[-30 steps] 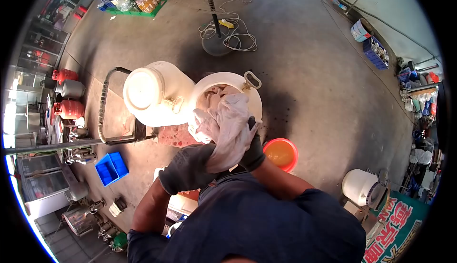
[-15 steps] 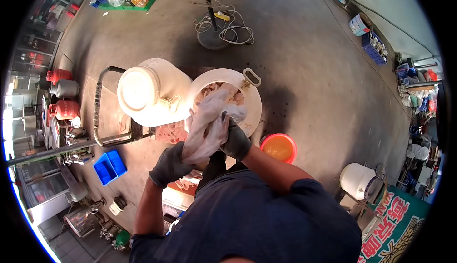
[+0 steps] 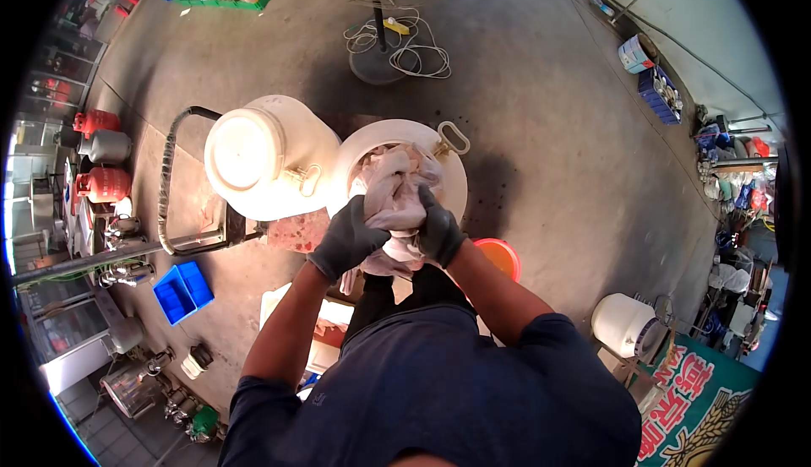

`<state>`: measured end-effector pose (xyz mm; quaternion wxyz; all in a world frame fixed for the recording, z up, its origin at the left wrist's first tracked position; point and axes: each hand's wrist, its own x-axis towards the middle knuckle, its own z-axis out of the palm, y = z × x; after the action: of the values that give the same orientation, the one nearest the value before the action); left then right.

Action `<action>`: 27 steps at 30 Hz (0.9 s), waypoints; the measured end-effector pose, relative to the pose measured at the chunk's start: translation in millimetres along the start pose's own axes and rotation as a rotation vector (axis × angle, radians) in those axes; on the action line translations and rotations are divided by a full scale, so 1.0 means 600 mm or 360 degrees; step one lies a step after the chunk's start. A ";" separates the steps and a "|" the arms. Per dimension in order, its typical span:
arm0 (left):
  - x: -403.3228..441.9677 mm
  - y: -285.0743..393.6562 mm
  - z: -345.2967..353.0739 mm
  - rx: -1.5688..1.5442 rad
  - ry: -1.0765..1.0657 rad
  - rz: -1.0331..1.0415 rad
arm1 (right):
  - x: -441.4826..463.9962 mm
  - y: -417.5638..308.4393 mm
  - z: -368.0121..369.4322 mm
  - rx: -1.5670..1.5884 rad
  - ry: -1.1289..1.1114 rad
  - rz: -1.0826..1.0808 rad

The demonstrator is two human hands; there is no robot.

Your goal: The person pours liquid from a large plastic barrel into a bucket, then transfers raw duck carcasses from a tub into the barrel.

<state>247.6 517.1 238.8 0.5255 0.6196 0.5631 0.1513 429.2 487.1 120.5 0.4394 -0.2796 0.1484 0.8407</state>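
Both my hands wear dark grey gloves. My left hand [image 3: 348,237] is closed on a pale pinkish, limp piece that looks like raw meat [image 3: 395,201], gripping its left side. On the right side of the same meat, my right hand [image 3: 439,230] is closed too. The meat is bunched over the mouth of a white plastic barrel [image 3: 457,184], which is full of similar pale folds. Some strands of it hang below my hands, in front of my legs. Part of each hand's fingers is hidden by the meat.
A second white barrel [image 3: 308,142] with its lid on stands to the left, beside a cart handle [image 3: 166,180]. An orange-red bucket [image 3: 505,256] sits at the right. Also around are a blue bin [image 3: 183,292], red gas cylinders [image 3: 103,185] and a fan base [image 3: 378,67] with loose cable.
My left hand has moved up and to the right, and my right hand slightly right. The long stretched meat is now gathered up between them over the barrel, with strands drooping below.
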 end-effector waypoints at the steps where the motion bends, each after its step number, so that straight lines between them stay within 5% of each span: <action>1: 0.000 -0.014 0.005 0.0114 -0.0036 0.0006 | -0.009 0.005 -0.004 -0.0013 0.0091 -0.0033; 5: 0.005 -0.070 0.002 -0.0231 0.0032 -0.0276 | -0.021 0.017 -0.004 -0.0813 0.0230 -0.0237; 9: 0.039 -0.093 0.018 -0.0378 0.0017 -0.0391 | -0.046 0.002 0.026 -0.0778 0.0063 -0.0232; 13: 0.071 -0.153 0.035 -0.0573 0.0123 -0.0167 | -0.054 0.011 -0.028 -0.0983 0.0213 -0.0463; 15: 0.087 -0.119 0.013 -0.0893 0.0292 -0.0453 | -0.103 0.012 -0.012 -0.0869 0.0535 -0.0417; 21: 0.084 -0.065 0.095 -0.0211 0.0706 0.0183 | -0.209 -0.026 -0.057 -0.0785 0.0640 -0.0467; 23: 0.123 -0.083 0.125 0.0006 0.0434 0.0159 | -0.222 -0.023 -0.128 -0.0749 0.0712 -0.0514; 25: 0.176 -0.122 0.144 0.0672 0.0067 0.0502 | -0.250 -0.027 -0.131 -0.0714 0.0830 -0.0586; 27: 0.206 -0.086 0.128 0.1154 -0.0603 0.0337 | -0.274 -0.020 -0.172 -0.0775 0.0913 -0.0592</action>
<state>319.5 576.3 115.7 0.3493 0.8357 0.4065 -0.1201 549.4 335.3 136.6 0.4456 -0.6202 0.0088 0.6455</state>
